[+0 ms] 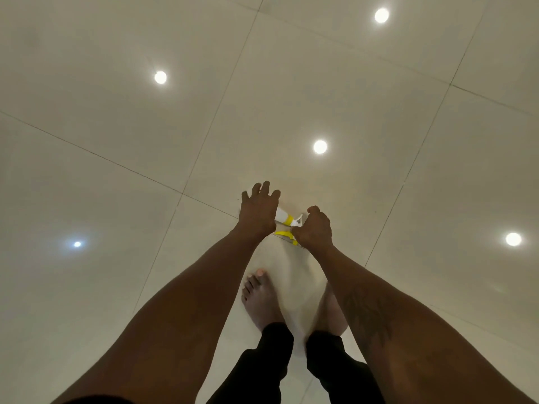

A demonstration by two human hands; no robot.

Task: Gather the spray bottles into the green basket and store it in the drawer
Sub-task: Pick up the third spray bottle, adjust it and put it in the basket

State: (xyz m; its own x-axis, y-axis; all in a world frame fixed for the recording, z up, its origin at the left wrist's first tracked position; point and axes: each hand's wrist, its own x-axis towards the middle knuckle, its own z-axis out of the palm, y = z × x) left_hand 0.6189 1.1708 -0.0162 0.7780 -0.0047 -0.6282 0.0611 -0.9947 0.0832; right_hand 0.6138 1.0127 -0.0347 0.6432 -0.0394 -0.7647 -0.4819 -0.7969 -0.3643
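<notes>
Across the whole view spreads a glossy pale tiled floor (291, 83), its grout lines crossing and round ceiling lights mirrored in it. Two bare forearms reach down over two bare feet (262, 298) and black trouser legs (262, 368). Left hand (258, 212) spreads its fingers over the white body of a spray bottle (282, 214); whether it grips is unclear. Right hand (315, 228) is clenched at the yellow-collared bottle heads (287, 234). How many bottles is unclear.

No word, label or number could be read anywhere, not even on the white spray bottle (282, 214) with its yellow collar between the two hands.
</notes>
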